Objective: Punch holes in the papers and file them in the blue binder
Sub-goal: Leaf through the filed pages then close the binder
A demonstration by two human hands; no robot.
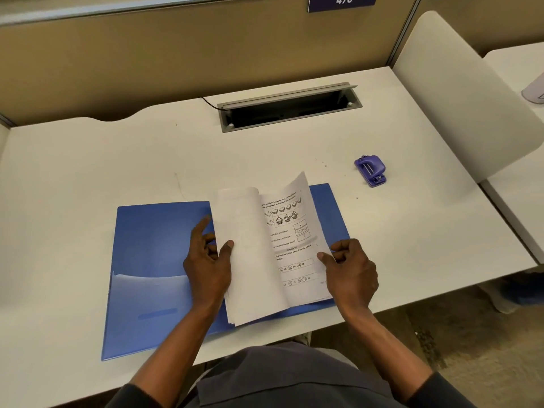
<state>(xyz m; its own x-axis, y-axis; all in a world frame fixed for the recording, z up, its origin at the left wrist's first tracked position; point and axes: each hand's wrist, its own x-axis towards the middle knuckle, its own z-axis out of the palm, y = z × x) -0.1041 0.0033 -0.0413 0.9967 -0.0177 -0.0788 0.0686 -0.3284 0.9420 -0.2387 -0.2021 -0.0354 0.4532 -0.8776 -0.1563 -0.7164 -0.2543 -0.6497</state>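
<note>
One blue binder point(153, 248) lies open flat on the near middle of the white desk point(88, 160). One stack of papers point(250, 260) sits on its right half, with several sheets lifted and curled leftward. Two hands are on the stack. The left hand point(207, 266) pinches the lifted sheets, thumb on top and forefinger stretched out behind. The right hand point(351, 272) has its thumb on the printed page's right edge, fingers curled (whether they go under the sheet is unclear). One purple hole punch point(371, 170) stands far right, well apart. One cable hatch point(290, 108) is open at the far edge.

Left hand point(206, 265) pinches the papers point(250, 254), index extended; right hand point(351, 272) apparently pinches too.
</note>
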